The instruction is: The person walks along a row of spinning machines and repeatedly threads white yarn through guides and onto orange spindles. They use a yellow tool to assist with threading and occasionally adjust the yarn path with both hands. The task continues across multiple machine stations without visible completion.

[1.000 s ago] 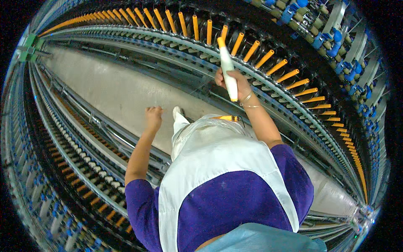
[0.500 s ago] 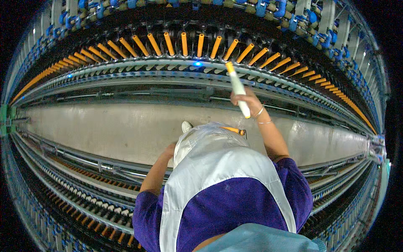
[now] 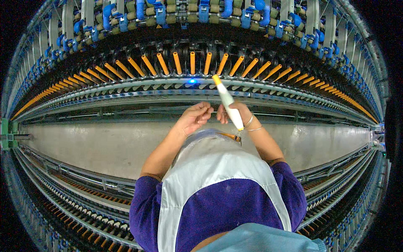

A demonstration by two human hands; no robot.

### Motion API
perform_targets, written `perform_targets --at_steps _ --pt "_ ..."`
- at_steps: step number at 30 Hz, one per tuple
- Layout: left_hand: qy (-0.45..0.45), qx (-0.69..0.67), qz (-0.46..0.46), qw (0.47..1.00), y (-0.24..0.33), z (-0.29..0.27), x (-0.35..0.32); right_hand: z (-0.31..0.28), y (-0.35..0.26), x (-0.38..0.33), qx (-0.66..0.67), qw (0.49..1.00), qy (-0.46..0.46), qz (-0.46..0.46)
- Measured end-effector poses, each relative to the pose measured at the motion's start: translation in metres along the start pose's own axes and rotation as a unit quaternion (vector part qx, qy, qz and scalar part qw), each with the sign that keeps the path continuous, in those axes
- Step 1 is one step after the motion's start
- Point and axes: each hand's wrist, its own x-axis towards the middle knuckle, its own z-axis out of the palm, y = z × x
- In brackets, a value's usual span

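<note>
The fingers point(image 3: 205, 110) of the L hand point(image 3: 194, 119) are sitting curled, w/ the tips near the thumb & only a narrow gap, if any. Can't tell if they are pinching a thin thread; none is showing. The R hand point(image 3: 243, 112) is holding the bobbin point(image 3: 226, 98) by its lower half, but how each finger is wrapping it is partly hidden. The two hands are facing each other, close but apart, just past the top of the apron point(image 3: 214, 151).

To do this bit well, I think the R hand should be gripping softly, low on the bobbin, so the white yarn isn't getting squashed or rubbed. The L hand should be working close by w/ light fingertips, not bumping the yarn. The wrist should be holding steady, b/c a big swing could be knocking the top end into the machine.

The bobbin is lying btwn the person & the row of orange tubes point(image 3: 192, 63), a bit R of the blue light point(image 3: 192, 81). Its yellow tip point(image 3: 216, 79) is pointing away from the person, twd the tubes & a bit L. Its butt point(image 3: 240, 128) is pointing back twd the body & a bit R. So the long axis is running on a slant, far L to near R, more fwd than sideways. Can't tell how much the tip is tilting up or down, or if it's touching the rail point(image 3: 142, 85) below.
</note>
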Motion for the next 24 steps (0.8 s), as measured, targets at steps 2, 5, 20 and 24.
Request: perform_targets --at_steps 2,5,20,24 --pt "0.054 0.058 -0.003 0.997 -0.004 -0.001 0.004 -0.016 -0.001 -0.001 0.075 0.996 -0.028 -0.025" --pt "0.126 0.216 0.058 0.966 -0.007 0.005 0.024 -0.03 0.003 0.008 0.123 0.986 -0.108 -0.002" --pt "0.099 0.184 0.036 0.977 0.031 -0.009 0.002 0.024 -0.045 0.027 -0.491 0.867 -0.008 0.091" --pt "0.199 0.183 0.108 0.957 0.055 -0.032 -0.017 0.085 -0.14 0.073 -0.795 0.566 -0.213 0.053"
